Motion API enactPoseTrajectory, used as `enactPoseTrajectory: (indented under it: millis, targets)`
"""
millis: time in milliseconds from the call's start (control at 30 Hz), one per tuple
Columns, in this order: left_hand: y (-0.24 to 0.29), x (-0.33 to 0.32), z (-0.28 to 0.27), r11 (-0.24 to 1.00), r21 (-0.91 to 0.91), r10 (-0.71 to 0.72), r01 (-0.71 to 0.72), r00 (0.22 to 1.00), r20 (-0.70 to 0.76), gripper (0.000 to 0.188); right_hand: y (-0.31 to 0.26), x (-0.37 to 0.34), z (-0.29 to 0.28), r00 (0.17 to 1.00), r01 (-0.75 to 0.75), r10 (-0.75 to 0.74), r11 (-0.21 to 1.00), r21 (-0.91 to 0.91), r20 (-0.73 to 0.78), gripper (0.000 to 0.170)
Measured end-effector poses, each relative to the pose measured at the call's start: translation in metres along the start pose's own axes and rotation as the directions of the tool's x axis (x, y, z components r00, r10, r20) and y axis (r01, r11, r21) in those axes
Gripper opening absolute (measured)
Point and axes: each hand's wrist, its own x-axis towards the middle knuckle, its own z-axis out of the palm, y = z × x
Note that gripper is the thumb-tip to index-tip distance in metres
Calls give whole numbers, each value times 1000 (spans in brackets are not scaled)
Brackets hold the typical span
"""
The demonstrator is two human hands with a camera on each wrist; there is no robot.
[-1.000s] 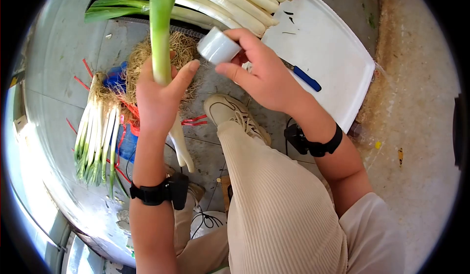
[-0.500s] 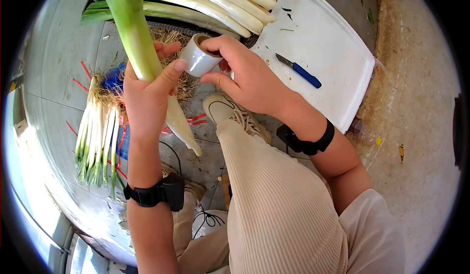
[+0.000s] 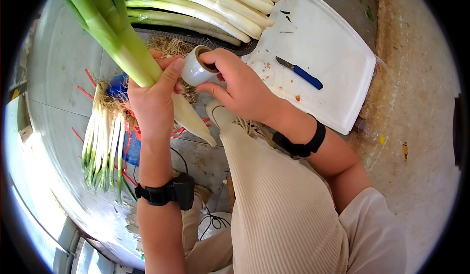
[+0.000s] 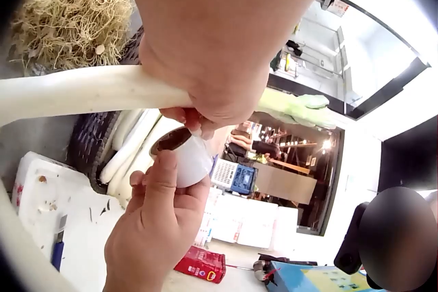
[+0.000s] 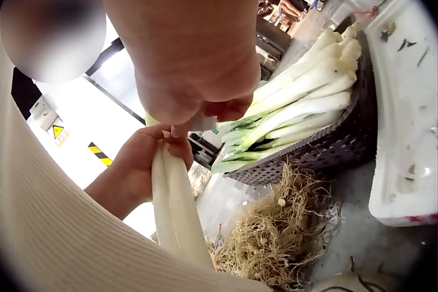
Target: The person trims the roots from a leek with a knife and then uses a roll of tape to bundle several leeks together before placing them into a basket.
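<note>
Gry tiled floor (image 3: 61, 85) carries scallion bundle (image 3: 102, 139) & root pile (image 5: 277, 237); wht tray (image 3: 338, 44) has blue-hndl knife (image 3: 306, 76) & sm dk scraps (image 3: 288, 19) on it.

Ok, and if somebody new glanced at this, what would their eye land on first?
Probably the long green-and-white leeks gripped in the left hand, with a shiny roll of tape beside them in the right hand. Next, perhaps, the row of pale leeks filling the dark basket at the head view's top, and the blue-handled knife on the white tray at right.
</note>
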Motion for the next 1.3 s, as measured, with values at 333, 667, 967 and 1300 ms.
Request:
enactPoseTrajectory:
  millis: [333, 667, 967, 1300]
  targets:
    - [0, 2, -8, 980, 197, 33, -34, 999, 11, 38, -4, 4, 7, 999, -45, 45, 999, 1, -10, 40]
    - [14, -5, -6, 998, 67, 6, -9, 999, 44, 37, -11, 15, -1, 974, -227, 225, 968, -107, -36, 36]
    - [19, -23, -4, 953, 265, -221, 146, 934, 280, 30, 7, 31, -7, 919, -391, 394, 904, 173, 15, 32]
    - [15, -28, -2, 895, 445, -178, -11, 907, 382, 31, 16, 26, -24, 894, -445, 436, 891, 89, 98, 39]
